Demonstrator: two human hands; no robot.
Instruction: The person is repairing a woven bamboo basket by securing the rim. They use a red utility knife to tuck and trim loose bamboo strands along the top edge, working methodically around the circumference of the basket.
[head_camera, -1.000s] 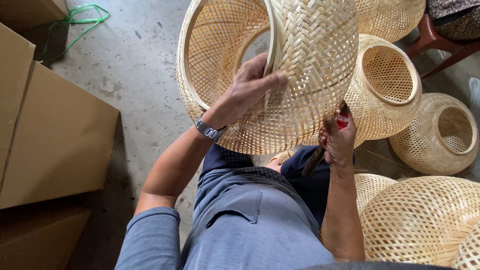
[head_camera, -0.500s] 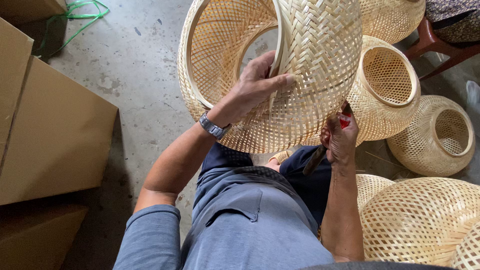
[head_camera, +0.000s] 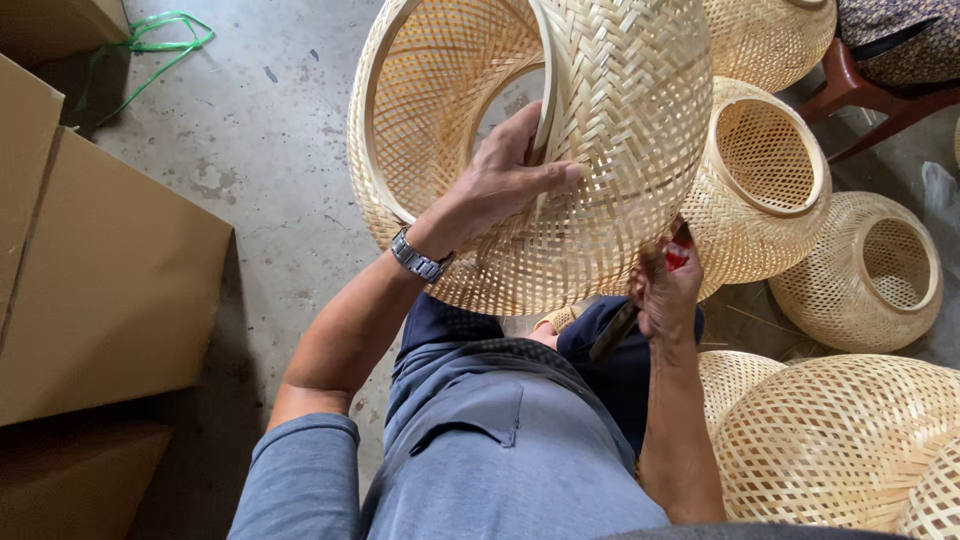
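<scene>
1. Grey concrete floor (head_camera: 250, 150), stained, fills the background; person sits over it, seen from above.
2. Flat brown cardboard boxes (head_camera: 95, 270) stacked at left, on the floor.
3. Large round woven bamboo lampshade (head_camera: 600, 150), pale tan, held up above the lap at top centre, tilted so its wide open mouth with smooth hoop rim faces left and toward the camera.
4. Person's grey-blue shirt (head_camera: 480, 460) and dark trousers (head_camera: 620, 370) fill bottom centre.
5. More woven bamboo shades on the right: one jar-shaped with round opening (head_camera: 765, 170) just behind the held shade, a smaller one (head_camera: 875, 270) on the floor further right, a big domed one (head_camera: 850, 440) at bottom right beside the right forearm.
6. Dark red wooden chair leg (head_camera: 870, 95) at top right.
7. Left hand (head_camera: 505, 185) grasps the held lampshade's rim: fingers hooked inside, thumb pressed across the outer weave. Metal wristwatch (head_camera: 418, 258) on that wrist.
8. Right hand (head_camera: 665, 290) clenched under the shade's lower edge, touching the weave, around a small red-handled tool (head_camera: 678, 255); tool mostly hidden, kind unclear.
9. Green plastic strap (head_camera: 155, 35) looped on the floor, top left.
</scene>
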